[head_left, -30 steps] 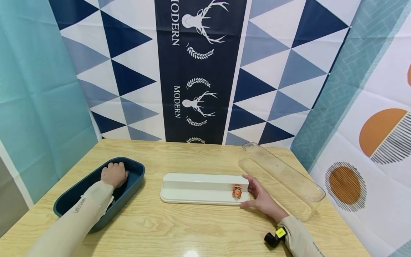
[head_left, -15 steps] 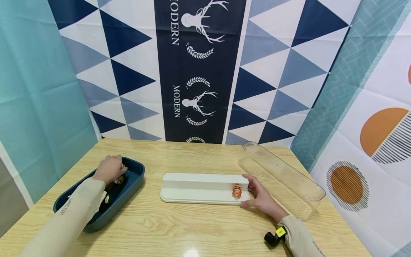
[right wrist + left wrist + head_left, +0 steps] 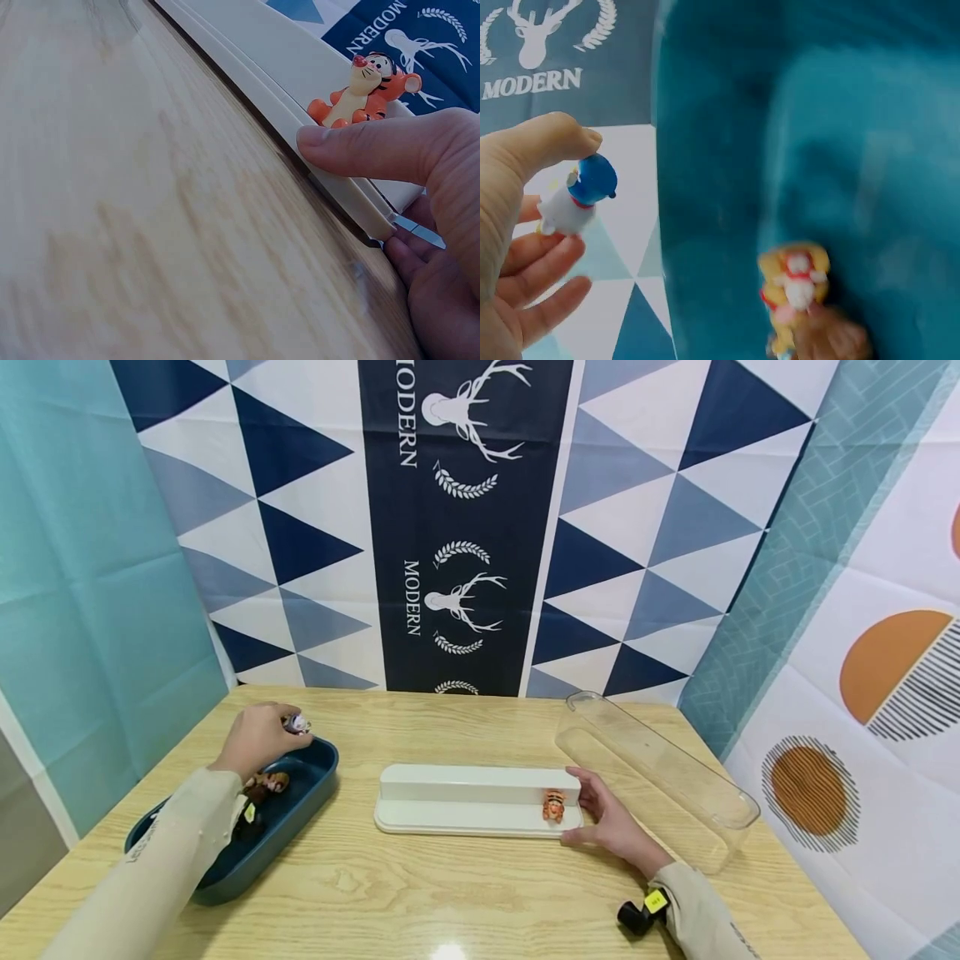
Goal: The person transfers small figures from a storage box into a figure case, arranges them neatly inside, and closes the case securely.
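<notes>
My left hand [image 3: 258, 739] pinches a small white duck-like figurine [image 3: 574, 199] with a blue cap, just above the far end of the dark blue bin [image 3: 324, 789]. Lower down in that bin lie a brown figurine [image 3: 273, 781] and a yellow-and-red one [image 3: 799, 281]; the sleeve covers part of what is inside. Over at the center, my right hand [image 3: 618, 831] grips the right end of a white two-step display base [image 3: 457, 820], thumb on its front edge. An orange tiger figurine [image 3: 367, 90] sits on the lower step, close to that thumb.
A clear plastic cover [image 3: 660, 768] lies on the wooden table [image 3: 420, 902] behind and right of my right hand. Patterned cloths [image 3: 457, 527] hang at the back and both sides. The right wrist carries a black strap device [image 3: 641, 917].
My left hand has come up out of the bin with the blue-capped figurine between its fingers, uncovering figurines below. My right hand, the base and the tiger figurine stay put.
</notes>
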A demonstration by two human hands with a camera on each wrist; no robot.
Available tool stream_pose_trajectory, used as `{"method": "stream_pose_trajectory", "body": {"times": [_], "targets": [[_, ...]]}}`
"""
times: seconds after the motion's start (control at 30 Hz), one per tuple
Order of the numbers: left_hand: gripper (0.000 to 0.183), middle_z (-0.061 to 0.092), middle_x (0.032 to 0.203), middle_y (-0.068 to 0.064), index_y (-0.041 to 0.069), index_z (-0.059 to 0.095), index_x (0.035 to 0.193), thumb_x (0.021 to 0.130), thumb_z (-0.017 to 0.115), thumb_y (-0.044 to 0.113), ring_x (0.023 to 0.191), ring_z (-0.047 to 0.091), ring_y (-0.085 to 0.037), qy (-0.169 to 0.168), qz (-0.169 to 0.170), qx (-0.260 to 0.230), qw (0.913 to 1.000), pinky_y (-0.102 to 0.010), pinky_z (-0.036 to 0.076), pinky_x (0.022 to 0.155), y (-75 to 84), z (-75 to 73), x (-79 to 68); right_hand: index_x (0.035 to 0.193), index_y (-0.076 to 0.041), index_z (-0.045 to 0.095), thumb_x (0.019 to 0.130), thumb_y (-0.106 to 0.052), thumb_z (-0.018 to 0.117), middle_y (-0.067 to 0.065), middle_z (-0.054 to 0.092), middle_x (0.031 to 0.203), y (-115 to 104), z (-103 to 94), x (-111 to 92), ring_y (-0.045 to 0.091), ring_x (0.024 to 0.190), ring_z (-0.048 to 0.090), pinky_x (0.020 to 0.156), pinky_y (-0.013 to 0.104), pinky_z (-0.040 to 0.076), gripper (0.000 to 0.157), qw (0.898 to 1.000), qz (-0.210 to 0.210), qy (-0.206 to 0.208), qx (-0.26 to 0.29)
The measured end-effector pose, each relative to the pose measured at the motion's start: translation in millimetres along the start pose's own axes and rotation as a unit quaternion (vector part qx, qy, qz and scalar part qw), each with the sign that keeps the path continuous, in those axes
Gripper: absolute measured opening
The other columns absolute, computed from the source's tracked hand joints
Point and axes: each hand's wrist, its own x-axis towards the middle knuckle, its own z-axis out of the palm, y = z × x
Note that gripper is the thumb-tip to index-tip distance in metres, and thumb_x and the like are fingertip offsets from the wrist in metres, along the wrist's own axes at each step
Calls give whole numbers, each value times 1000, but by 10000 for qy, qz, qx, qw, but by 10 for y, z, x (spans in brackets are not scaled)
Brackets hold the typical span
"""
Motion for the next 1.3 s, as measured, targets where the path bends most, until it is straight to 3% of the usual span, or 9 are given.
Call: {"method": "stream_pose_trajectory", "body": {"times": [0.27, 0.4, 0.6, 0.83, 1.0, 1.3], "targets": [[52, 67, 111, -26, -3, 68, 124, 82, 81, 25, 96, 64, -37, 182, -381, -1213, 9917, -49, 56, 76, 212, -14, 48, 151, 1, 31, 70, 3, 88, 28, 47, 137, -29, 9, 4, 16, 120, 51, 98, 16, 39, 99, 9999, 113, 16, -33], [52, 64, 122, -23, 2, 67, 128, 83, 81, 24, 106, 61, -37, 57, -593, -1948, 9790, -45, 56, 78, 315, -12, 81, 151, 0, 31, 70, 2, 88, 28, 46, 139, -42, 8, 3, 22, 123, 50, 99, 16, 39, 99, 9999, 162, 36, -46], [51, 62, 128, -20, 5, 67, 130, 83, 82, 21, 113, 58, -37, -154, -912, -2644, 9600, -34, 53, 80, 475, 18, 119, 151, 2, 31, 69, 4, 87, 29, 47, 138, -49, 18, 1, 15, 120, 51, 98, 16, 39, 99, 10000, 84, 53, -1], [52, 61, 130, -16, 8, 68, 129, 81, 84, 19, 116, 57, -34, -301, -833, -3069, 9476, -32, 54, 81, 641, 104, 159, 151, 2, 31, 69, 3, 88, 29, 46, 139, -52, 14, -5, 16, 121, 51, 98, 15, 39, 100, 9999, 120, 67, -30], [50, 62, 131, -14, 8, 69, 127, 80, 85, 16, 119, 57, -33, -519, -721, -3400, 9362, -37, 54, 84, 868, 175, 139, 151, 2, 31, 69, 4, 88, 28, 47, 138, -39, 13, -2, 18, 121, 51, 98, 15, 38, 99, 9999, 92, 85, -29], [47, 69, 117, -12, 3, 72, 119, 74, 87, 5, 104, 66, -28, -773, 21, -3817, 9210, -38, 55, 84, 1328, 499, 38, 151, 2, 30, 69, 4, 88, 29, 46, 140, -24, 15, 2, 17, 123, 51, 99, 15, 38, 100, 9999, 104, 46, -25]]}}
